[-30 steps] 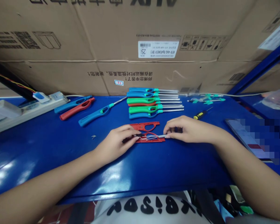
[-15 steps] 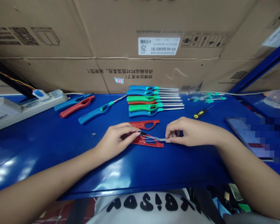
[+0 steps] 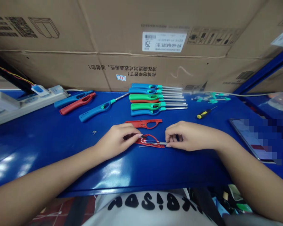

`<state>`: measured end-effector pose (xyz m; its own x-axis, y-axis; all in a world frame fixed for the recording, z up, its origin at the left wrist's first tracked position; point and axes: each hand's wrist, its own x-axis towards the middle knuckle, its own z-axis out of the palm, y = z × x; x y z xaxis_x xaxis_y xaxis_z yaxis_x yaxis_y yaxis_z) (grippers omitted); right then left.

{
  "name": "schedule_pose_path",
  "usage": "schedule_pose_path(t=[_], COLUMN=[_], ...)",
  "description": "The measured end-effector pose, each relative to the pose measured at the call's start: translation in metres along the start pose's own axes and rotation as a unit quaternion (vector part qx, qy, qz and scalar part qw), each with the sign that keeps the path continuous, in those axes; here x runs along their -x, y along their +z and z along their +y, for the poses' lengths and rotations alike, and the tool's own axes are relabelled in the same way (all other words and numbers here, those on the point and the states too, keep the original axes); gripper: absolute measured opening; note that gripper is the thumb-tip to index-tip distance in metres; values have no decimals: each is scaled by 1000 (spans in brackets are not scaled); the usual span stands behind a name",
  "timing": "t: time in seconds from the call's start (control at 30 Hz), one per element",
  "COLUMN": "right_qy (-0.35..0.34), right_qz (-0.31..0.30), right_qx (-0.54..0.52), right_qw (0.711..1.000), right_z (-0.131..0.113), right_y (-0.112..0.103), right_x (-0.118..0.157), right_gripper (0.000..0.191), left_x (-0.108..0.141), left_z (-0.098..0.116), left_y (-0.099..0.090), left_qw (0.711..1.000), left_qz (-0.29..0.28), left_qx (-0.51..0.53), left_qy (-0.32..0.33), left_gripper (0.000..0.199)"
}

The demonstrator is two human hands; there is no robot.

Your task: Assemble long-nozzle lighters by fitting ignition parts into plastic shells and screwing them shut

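Observation:
In the head view, my left hand (image 3: 120, 136) is closed, thumb and index fingertip together on a small black part (image 3: 143, 137) at the lower red lighter shell half (image 3: 157, 138). White wires (image 3: 148, 142) run from there to a short grey metal tube (image 3: 163, 143), which my right hand (image 3: 190, 135) pinches over the shell's right end. A thin grey rod or wire sticks out leftward below the wires. My fingers hide the left part of this shell. Just above lies the other red shell half (image 3: 143, 124), its left end close behind my left hand.
Several assembled lighters (image 3: 147, 106) lie stacked at the back. A blue lighter (image 3: 94, 112), red casing (image 3: 76, 104), power strip (image 3: 37, 100) and small screws (image 3: 94, 132) are leftward. A yellow-black screwdriver (image 3: 204, 113), wired teal parts (image 3: 212, 98) and phone (image 3: 252, 138) are rightward.
The black part has gone down into the lower shell and shows less between my left fingertips. My right hand and the metal tube have shifted slightly left and down.

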<state>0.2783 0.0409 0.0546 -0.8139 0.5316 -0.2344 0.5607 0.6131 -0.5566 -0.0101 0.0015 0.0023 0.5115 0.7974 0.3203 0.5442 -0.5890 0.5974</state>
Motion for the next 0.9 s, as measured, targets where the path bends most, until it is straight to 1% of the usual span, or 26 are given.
schedule_pose_path(t=[0.37,0.6,0.7,0.9], right_qy=[-8,-9,-4,29], right_qz=[-17,-10,-7,10], right_qx=[31,53,73,146], right_qw=[999,999,997,989], right_z=[-9,-15,-17,-20], right_y=[3,5,6,7], right_x=[1,-1,0,0], right_gripper=[5,7,9,12], left_x=[-2,-2,-2,-1], left_z=[3,4,5,6], left_y=[-2,-3,-3,-3], left_qw=[1000,1000,1000,1000], left_qz=[-8,-10,-12,4], left_qx=[-20,-19,-19,-19], left_qy=[23,22,15,-3], left_gripper=[18,17,18,20])
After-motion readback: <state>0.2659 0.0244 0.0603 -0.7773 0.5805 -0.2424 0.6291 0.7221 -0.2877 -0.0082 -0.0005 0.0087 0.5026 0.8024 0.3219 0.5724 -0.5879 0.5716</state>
